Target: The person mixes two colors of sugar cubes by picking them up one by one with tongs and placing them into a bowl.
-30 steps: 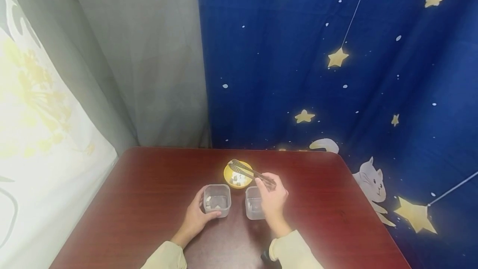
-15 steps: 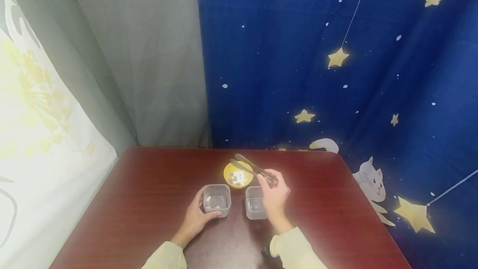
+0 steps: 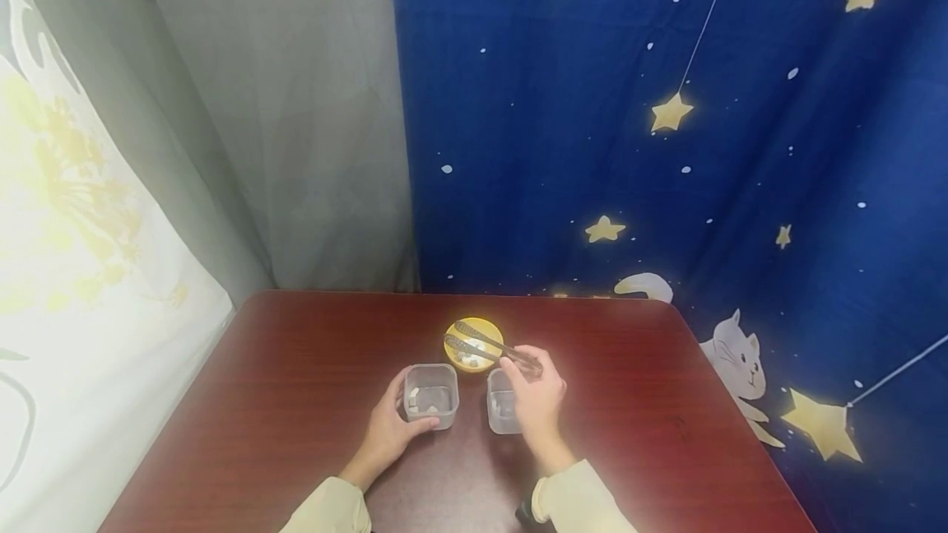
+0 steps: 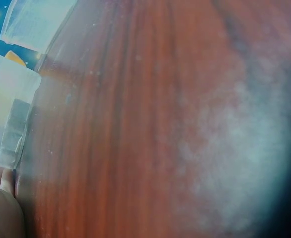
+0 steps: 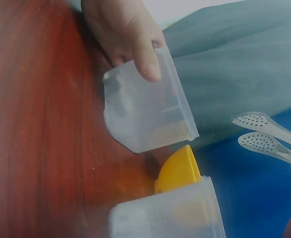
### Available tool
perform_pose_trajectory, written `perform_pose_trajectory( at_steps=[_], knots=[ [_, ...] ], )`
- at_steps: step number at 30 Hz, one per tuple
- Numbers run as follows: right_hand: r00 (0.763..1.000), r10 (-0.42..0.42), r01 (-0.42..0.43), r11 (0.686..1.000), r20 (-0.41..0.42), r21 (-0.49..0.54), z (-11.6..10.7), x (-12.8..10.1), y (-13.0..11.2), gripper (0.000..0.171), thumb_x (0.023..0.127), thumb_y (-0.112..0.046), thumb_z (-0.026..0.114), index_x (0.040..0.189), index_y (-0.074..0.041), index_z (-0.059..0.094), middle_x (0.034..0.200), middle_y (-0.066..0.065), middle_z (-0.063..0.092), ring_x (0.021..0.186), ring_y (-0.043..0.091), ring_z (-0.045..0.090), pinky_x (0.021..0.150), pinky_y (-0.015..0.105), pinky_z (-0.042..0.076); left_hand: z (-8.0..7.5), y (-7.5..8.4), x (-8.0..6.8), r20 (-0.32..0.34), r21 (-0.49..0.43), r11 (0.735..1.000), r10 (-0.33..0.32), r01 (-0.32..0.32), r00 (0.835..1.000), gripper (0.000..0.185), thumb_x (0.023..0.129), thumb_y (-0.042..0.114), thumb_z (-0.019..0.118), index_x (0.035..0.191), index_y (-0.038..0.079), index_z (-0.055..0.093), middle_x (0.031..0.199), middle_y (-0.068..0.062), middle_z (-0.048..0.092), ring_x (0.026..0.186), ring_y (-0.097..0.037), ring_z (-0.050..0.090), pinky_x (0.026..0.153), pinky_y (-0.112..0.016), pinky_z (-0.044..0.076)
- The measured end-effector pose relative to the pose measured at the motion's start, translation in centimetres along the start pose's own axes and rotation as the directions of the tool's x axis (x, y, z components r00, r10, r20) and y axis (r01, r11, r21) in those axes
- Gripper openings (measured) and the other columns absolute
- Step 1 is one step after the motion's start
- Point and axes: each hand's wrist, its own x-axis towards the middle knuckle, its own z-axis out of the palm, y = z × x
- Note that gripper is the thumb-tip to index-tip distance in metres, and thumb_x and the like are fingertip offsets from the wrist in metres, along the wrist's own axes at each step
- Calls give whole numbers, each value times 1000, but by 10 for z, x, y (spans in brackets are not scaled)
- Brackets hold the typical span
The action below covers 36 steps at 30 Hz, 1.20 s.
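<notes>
Tongs [image 3: 489,343] pinched in right hand [image 3: 536,401], tips apart over yellow bowl [image 3: 474,344] at table's [image 3: 296,401] far middle. Left hand [image 3: 388,426] curled round left clear tub [image 3: 431,396] — second tub [image 3: 502,411] beside, under right hand.

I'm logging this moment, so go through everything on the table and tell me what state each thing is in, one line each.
Left hand: grips the left clear container.
Left clear container: upright, lidless, small pale pieces inside.
Right hand: pinches the tongs.
Tongs: tips slightly apart, empty, over the yellow bowl.
Yellow bowl: upright, small pale pieces inside.
Right clear container: upright, lidless, contents unclear.
Table: bears all three vessels.
</notes>
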Motion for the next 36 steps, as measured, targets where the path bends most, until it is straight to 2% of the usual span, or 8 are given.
perform_pose_trajectory(
  at_steps=[5,10,17,27,36],
  knots=[
    [998,12,-12,1000,66,2,1,-6,1,25,77,-11,82,99,-8,70,91,2,74,81,17,70,70,27,57,0,0,0,-3,-1,1000,-1,1,1000,105,60,27,93,147,10,38,136,-16,54,119,-34,55,102,-49,42],
    [994,35,-35,999,101,6,2,-10,3,24,76,-5,81,97,-5,70,90,8,74,79,21,70,69,26,57,1,0,1,0,1,1000,-4,4,1000,105,61,28,93,147,10,38,136,-16,54,118,-33,55,101,-49,43],
    [986,26,-23,1000,166,-19,-3,-13,-35,22,77,1,79,96,3,68,89,16,72,79,27,71,68,27,57,0,1,1,2,3,1000,-4,4,1000,104,61,28,93,147,10,38,136,-15,54,119,-33,55,101,-48,43],
    [979,49,-41,998,199,-45,1,-20,-35,23,75,0,80,96,1,69,89,16,70,78,23,70,70,29,57,0,0,0,3,10,1000,-2,2,1000,104,62,31,93,147,11,37,134,-15,55,119,-33,55,101,-49,43],
    [966,17,-10,1000,259,-28,2,-21,-37,25,74,1,81,96,1,70,89,20,65,78,30,70,70,29,58,0,0,1,1,15,1000,-1,1,1000,104,61,31,93,147,10,38,134,-14,55,119,-32,56,101,-47,43]
  ],
)
